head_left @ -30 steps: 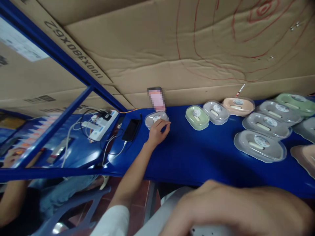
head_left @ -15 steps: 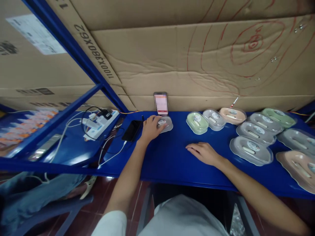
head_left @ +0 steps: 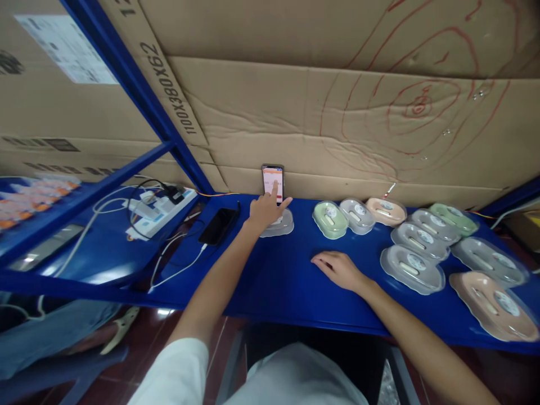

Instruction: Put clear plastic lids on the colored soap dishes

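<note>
My left hand [head_left: 265,209] reaches to the back of the blue table [head_left: 291,281]; its forefinger touches the lit screen of a phone [head_left: 273,180] that stands upright against the cardboard wall. The hand holds nothing and hovers over a clear-lidded soap dish [head_left: 279,225] just below the phone. My right hand [head_left: 337,268] lies flat and open on the table, palm down, in front of me. A black phone [head_left: 218,225] lies face up to the left of my left hand, with a white cable plugged in.
Several lidded soap dishes in green [head_left: 329,219], grey [head_left: 412,261] and peach [head_left: 493,304] sit in rows at the right. A white power strip [head_left: 162,206] with tangled cables lies at the left. A blue frame post [head_left: 139,93] slants up. Cardboard [head_left: 337,124] walls the back.
My left hand has risen from the clear soap dish to the upright phone's screen. My right hand came down onto the table and stays there. The view shifted slightly.
</note>
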`<move>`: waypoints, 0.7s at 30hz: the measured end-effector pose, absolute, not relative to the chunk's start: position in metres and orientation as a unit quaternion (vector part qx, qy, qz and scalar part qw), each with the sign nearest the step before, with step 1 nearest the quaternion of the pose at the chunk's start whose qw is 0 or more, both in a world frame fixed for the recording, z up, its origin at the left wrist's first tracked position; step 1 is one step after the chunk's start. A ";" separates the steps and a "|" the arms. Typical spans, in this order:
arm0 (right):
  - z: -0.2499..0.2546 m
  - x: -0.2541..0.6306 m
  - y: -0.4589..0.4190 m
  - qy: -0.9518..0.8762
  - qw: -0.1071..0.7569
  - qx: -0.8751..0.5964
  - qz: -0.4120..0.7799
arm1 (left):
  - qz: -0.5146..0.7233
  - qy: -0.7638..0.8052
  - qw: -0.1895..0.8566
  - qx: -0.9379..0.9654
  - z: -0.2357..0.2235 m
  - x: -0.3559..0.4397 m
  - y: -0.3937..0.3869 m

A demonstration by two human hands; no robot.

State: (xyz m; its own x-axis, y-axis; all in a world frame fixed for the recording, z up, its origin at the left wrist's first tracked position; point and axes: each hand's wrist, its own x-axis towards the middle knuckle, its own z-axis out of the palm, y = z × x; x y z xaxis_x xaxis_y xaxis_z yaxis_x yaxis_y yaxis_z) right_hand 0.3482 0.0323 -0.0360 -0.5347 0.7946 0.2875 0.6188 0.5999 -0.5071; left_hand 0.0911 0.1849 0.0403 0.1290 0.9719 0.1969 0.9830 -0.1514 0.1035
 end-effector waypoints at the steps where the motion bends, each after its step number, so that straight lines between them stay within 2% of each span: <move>1: -0.036 0.348 0.032 -0.861 0.250 -0.409 0.171 | -0.107 -0.653 0.028 -0.750 0.041 0.092 0.185; 7: -0.032 0.353 0.031 -0.863 0.255 -0.411 0.146 | -0.119 -0.615 0.048 -0.778 0.034 0.084 0.170; 14: -0.018 0.363 0.069 -0.803 0.250 -0.529 -0.117 | -0.180 -0.509 0.064 -0.839 0.002 0.059 0.149; 18: -0.027 0.362 0.087 -0.778 0.245 -0.566 -0.120 | -0.225 -0.463 0.079 -0.853 -0.007 0.055 0.149; 21: -0.031 0.367 0.083 -0.815 0.252 -0.517 -0.066 | -0.244 -0.409 0.074 -0.876 -0.004 0.058 0.142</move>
State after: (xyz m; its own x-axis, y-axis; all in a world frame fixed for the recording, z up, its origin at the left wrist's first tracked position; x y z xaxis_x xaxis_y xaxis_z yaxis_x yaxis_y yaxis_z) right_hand 0.3674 0.0831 -0.0308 -0.3375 0.8097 0.4801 0.8767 0.4562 -0.1530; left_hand 0.0577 0.1416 -0.0040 0.5463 0.6813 0.4872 0.7532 -0.6541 0.0702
